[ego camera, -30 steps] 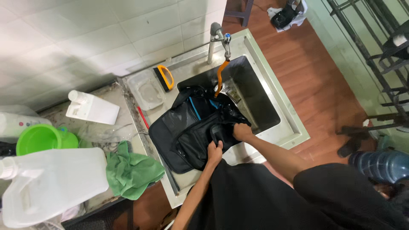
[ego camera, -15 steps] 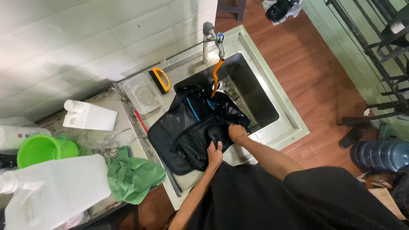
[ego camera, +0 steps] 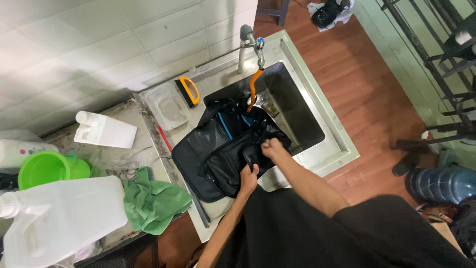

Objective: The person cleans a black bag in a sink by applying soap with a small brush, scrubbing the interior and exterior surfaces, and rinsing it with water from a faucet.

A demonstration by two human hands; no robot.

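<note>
While both hands grip it, the black bag w/ blue trim lies half on the sink's left rim, half over the basin, under the tap's orange hose. Going L to R: left hand is clenched on the bag's near edge, right hand pinches a fold toward the basin. Risk, imo: fabric looks slick & floppy, so it could slide into the basin or snag the hose.

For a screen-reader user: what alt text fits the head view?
Both hands, left hand and right hand, grip a black bag lying across a steel sink under a tap; a green cloth lies alongside.
</note>
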